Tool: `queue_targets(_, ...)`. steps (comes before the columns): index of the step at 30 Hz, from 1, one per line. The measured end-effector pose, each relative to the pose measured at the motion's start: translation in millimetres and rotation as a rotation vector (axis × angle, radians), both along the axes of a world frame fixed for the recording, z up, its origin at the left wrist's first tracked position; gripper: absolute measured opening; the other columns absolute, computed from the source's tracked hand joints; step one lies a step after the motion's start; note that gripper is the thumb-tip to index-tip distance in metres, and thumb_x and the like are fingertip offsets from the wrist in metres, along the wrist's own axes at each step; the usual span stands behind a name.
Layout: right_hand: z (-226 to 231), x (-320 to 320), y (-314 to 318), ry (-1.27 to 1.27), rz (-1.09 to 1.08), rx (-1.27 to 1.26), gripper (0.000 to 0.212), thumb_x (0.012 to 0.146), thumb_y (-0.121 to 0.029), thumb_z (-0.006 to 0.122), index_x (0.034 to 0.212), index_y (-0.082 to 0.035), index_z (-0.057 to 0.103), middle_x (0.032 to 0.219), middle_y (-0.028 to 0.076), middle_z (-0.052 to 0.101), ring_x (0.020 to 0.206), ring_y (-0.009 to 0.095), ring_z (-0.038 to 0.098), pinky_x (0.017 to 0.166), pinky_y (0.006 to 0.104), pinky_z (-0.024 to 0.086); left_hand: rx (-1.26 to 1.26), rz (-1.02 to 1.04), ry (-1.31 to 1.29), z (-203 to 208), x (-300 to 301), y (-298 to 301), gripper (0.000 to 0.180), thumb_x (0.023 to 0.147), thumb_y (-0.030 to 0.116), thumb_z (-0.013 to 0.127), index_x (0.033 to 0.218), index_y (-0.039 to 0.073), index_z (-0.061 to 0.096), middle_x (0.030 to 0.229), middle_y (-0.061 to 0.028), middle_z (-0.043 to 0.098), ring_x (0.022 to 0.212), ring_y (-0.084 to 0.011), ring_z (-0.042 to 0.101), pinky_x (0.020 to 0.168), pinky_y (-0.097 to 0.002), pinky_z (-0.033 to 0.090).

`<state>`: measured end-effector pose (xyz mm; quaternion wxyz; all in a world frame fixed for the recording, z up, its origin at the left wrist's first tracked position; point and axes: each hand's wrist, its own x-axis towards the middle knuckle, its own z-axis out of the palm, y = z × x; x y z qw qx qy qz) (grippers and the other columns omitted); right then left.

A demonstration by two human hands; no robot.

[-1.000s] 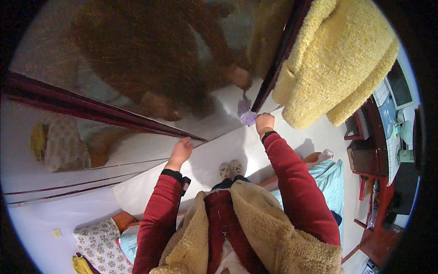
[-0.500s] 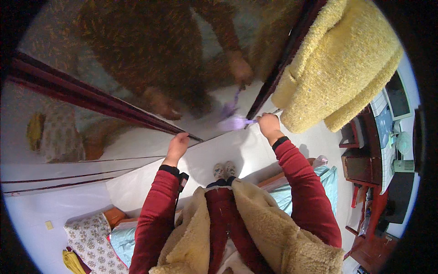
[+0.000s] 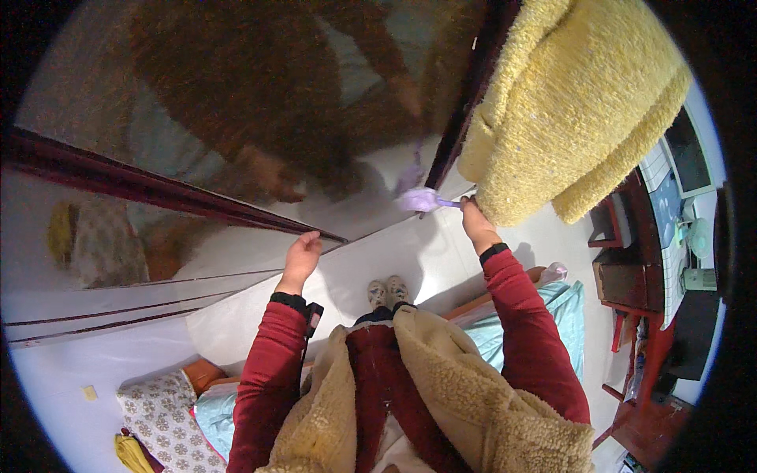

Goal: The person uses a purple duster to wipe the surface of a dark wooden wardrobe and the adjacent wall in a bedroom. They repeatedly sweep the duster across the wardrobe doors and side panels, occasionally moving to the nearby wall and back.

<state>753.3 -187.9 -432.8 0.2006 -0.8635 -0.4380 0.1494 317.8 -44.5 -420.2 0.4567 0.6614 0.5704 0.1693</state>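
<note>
My right hand (image 3: 479, 227) is closed round the thin purple handle of a duster (image 3: 420, 199). The pale lilac duster head points left, close to the lower part of a dark glossy door panel (image 3: 315, 102). That panel mirrors my arms, both hands and the duster. My left hand (image 3: 302, 260) is near the lower end of a dark red frame strip (image 3: 181, 189). Its fingers are loosely bent and nothing shows in them; whether they touch the strip I cannot tell.
A fluffy yellow garment (image 3: 583, 110) hangs at the upper right, beside my right hand. Behind me lies bedding (image 3: 544, 315); a patterned pillow (image 3: 162, 410) is at lower left. A desk (image 3: 670, 244) with a monitor (image 3: 688, 162) stands at the right.
My right hand has moved slightly right with the duster, and the duster head has shifted right and a little up. The fingers of my left hand have loosened.
</note>
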Motion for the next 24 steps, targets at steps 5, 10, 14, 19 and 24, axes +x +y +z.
queue_targets(5, -16.0, 21.4, -18.4, -0.153, 0.264, 0.317, 0.020, 0.097, -0.026, 0.067, 0.112, -0.013, 0.069, 0.101, 0.013, 0.068, 0.097, 0.034, 0.064, 0.085, 0.0449, 0.050, -0.063, 0.011, 0.044, 7.1, 8.3, -11.7, 0.037, 0.097, 0.013, 0.063, 0.132, 0.001, 0.064, 0.122, -0.0141, 0.072, 0.113, -0.0209, 0.068, 0.100, -0.0330, 0.051)
queue_targets(10, -44.9, 27.4, -35.9, -0.236, 0.206, 0.343, 0.025, 0.098, -0.030, 0.066, 0.117, -0.014, 0.070, 0.106, 0.012, 0.069, 0.103, 0.035, 0.065, 0.091, 0.0458, 0.050, -0.044, 0.018, 0.035, 14.9, 8.0, -19.7, 0.037, 0.098, 0.014, 0.063, 0.132, 0.000, 0.063, 0.124, -0.0145, 0.071, 0.114, -0.0210, 0.068, 0.102, -0.0325, 0.050)
queue_targets(14, -63.1, 36.0, -46.0, -0.041, 0.099, 0.327, 0.028, 0.099, -0.030, 0.065, 0.122, -0.015, 0.070, 0.115, 0.012, 0.071, 0.112, 0.035, 0.064, 0.095, 0.0451, 0.051, -0.080, -0.014, 0.125, 14.4, -2.6, -15.1, 0.038, 0.099, 0.015, 0.064, 0.133, 0.000, 0.061, 0.128, -0.0145, 0.070, 0.118, -0.0219, 0.066, 0.104, -0.0329, 0.049)
queue_targets(19, -65.0, 23.1, -25.0, -0.106, 0.256, 0.262, 0.023, 0.100, -0.027, 0.062, 0.113, -0.012, 0.073, 0.105, 0.014, 0.073, 0.103, 0.036, 0.068, 0.090, 0.0461, 0.054, -0.071, 0.060, 0.147, 15.0, -3.6, -16.1, 0.039, 0.100, 0.012, 0.063, 0.137, 0.002, 0.059, 0.133, -0.0137, 0.067, 0.120, -0.0221, 0.065, 0.106, -0.0329, 0.048)
queue_targets(24, -68.8, -44.8, 32.8, -0.232, 0.359, -0.066, 0.017, 0.094, -0.017, 0.057, 0.095, -0.009, 0.072, 0.094, 0.013, 0.073, 0.089, 0.035, 0.071, 0.076, 0.0476, 0.057, 0.006, 0.097, 0.064, 35.4, 8.7, -10.6, 0.043, 0.101, 0.010, 0.062, 0.142, 0.002, 0.055, 0.139, -0.0150, 0.063, 0.126, -0.0230, 0.061, 0.110, -0.0335, 0.045)
